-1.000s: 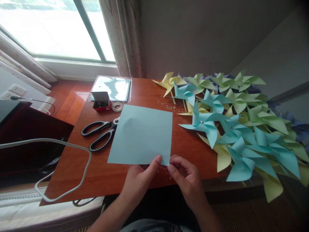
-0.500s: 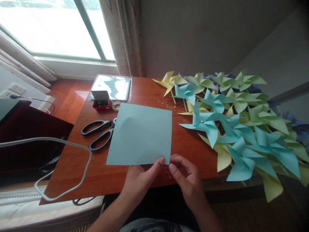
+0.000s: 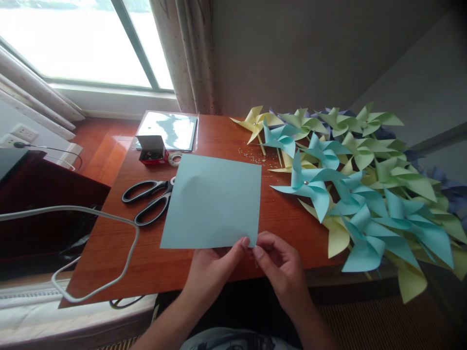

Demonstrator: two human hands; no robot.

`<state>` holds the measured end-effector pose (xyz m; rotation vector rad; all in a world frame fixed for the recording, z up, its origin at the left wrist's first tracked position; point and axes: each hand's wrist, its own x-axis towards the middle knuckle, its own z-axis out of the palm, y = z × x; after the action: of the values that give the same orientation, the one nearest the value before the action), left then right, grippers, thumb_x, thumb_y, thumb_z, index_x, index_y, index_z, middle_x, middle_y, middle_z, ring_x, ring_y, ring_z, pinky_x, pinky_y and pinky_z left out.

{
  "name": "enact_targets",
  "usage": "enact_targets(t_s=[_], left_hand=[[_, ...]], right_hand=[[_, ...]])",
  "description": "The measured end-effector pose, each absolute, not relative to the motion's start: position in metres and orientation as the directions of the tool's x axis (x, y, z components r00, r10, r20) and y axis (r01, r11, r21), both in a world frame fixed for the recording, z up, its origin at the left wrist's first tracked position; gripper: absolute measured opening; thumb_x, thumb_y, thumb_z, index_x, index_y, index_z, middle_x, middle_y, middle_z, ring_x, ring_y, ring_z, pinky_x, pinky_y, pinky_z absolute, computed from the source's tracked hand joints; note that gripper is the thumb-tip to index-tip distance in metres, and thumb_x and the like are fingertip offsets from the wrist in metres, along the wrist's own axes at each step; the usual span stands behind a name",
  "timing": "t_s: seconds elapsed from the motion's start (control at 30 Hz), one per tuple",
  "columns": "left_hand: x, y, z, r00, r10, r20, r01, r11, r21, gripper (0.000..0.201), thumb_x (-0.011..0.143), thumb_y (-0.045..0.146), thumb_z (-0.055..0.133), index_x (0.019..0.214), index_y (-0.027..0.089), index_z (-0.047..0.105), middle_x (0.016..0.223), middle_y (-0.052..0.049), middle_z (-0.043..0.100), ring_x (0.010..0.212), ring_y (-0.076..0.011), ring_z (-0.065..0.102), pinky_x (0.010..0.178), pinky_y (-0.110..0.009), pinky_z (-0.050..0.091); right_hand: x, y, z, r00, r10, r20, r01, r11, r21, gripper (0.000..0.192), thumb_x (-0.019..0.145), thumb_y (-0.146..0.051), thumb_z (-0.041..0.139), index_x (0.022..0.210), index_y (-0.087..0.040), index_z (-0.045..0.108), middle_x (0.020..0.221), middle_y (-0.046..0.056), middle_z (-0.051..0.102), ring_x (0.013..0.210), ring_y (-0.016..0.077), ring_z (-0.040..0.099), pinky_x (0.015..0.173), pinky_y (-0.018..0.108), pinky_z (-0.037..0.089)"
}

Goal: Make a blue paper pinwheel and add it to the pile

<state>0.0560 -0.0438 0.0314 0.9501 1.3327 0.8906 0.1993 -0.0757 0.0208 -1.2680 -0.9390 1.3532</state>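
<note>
A light blue square sheet of paper (image 3: 213, 200) lies flat on the wooden table (image 3: 288, 221). My left hand (image 3: 213, 272) and my right hand (image 3: 282, 270) meet at its near right corner, each pinching that corner between thumb and forefinger. Black scissors (image 3: 148, 197) lie just left of the sheet, their tips hidden under its edge.
A heap of blue, green and yellow paper pinwheels (image 3: 365, 194) covers the table's right side and hangs over its edge. A small red box (image 3: 152, 150), a tape roll (image 3: 176, 159) and a plastic sleeve (image 3: 170, 130) sit at the back. A grey cable (image 3: 109, 282) loops at the left.
The sheet has shifted a little to the left and my fingertips have closed slightly on its corner. Nothing else has moved.
</note>
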Motion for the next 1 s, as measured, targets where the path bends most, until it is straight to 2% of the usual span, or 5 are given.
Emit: enact_targets(t_s=[0.13, 0.27, 0.6, 0.83, 1.0], left_hand=[[0.056, -0.045, 0.032, 0.046, 0.949, -0.313, 0.044, 0.311, 0.949, 0.016, 0.080, 0.034, 0.074, 0.078, 0.018, 0.074, 0.083, -0.003, 0.080, 0.081, -0.0198, 0.072, 0.080, -0.027, 0.054], [0.059, -0.045, 0.033, 0.030, 0.966, -0.258, 0.114, 0.253, 0.961, 0.012, 0.078, 0.030, 0.073, 0.073, 0.019, 0.075, 0.076, -0.002, 0.079, 0.075, -0.0199, 0.073, 0.078, -0.027, 0.056], [0.058, -0.055, 0.023, -0.024, 0.978, -0.207, 0.329, 0.204, 0.922, 0.012, 0.074, 0.033, 0.073, 0.074, 0.024, 0.081, 0.078, -0.004, 0.081, 0.081, -0.0297, 0.076, 0.090, -0.041, 0.057], [0.056, -0.048, 0.028, -0.028, 0.949, -0.313, 0.113, 0.314, 0.942, 0.014, 0.077, 0.033, 0.072, 0.073, 0.021, 0.078, 0.075, -0.003, 0.080, 0.074, -0.0240, 0.074, 0.074, -0.031, 0.057], [0.056, -0.045, 0.037, -0.009, 0.929, -0.370, 0.061, 0.370, 0.927, 0.016, 0.076, 0.032, 0.075, 0.071, 0.018, 0.074, 0.074, -0.002, 0.078, 0.074, -0.0209, 0.071, 0.075, -0.028, 0.054]], right_hand=[[0.199, -0.075, 0.018, 0.072, 0.981, -0.178, -0.114, -0.170, -0.979, 0.015, 0.092, -0.029, 0.064, 0.081, -0.019, 0.066, 0.076, -0.001, 0.059, 0.068, 0.0129, 0.052, 0.063, 0.024, 0.042], [0.195, -0.077, 0.013, 0.121, 0.963, -0.240, -0.119, -0.226, -0.967, 0.015, 0.088, -0.030, 0.065, 0.078, -0.019, 0.064, 0.072, -0.001, 0.059, 0.064, 0.0125, 0.052, 0.059, 0.023, 0.042], [0.188, -0.075, 0.014, 0.206, 0.928, -0.310, -0.123, -0.290, -0.949, 0.018, 0.086, -0.030, 0.068, 0.073, -0.019, 0.062, 0.067, -0.001, 0.060, 0.062, 0.0130, 0.051, 0.057, 0.024, 0.039], [0.192, -0.076, 0.019, 0.070, 0.952, -0.298, -0.184, -0.281, -0.942, 0.021, 0.091, -0.039, 0.067, 0.083, -0.020, 0.065, 0.073, 0.000, 0.061, 0.070, 0.0146, 0.053, 0.061, 0.024, 0.041], [0.196, -0.079, 0.019, 0.048, 0.967, -0.251, -0.188, -0.238, -0.953, 0.018, 0.093, -0.037, 0.064, 0.087, -0.020, 0.065, 0.080, 0.000, 0.060, 0.069, 0.0131, 0.052, 0.063, 0.023, 0.042]])
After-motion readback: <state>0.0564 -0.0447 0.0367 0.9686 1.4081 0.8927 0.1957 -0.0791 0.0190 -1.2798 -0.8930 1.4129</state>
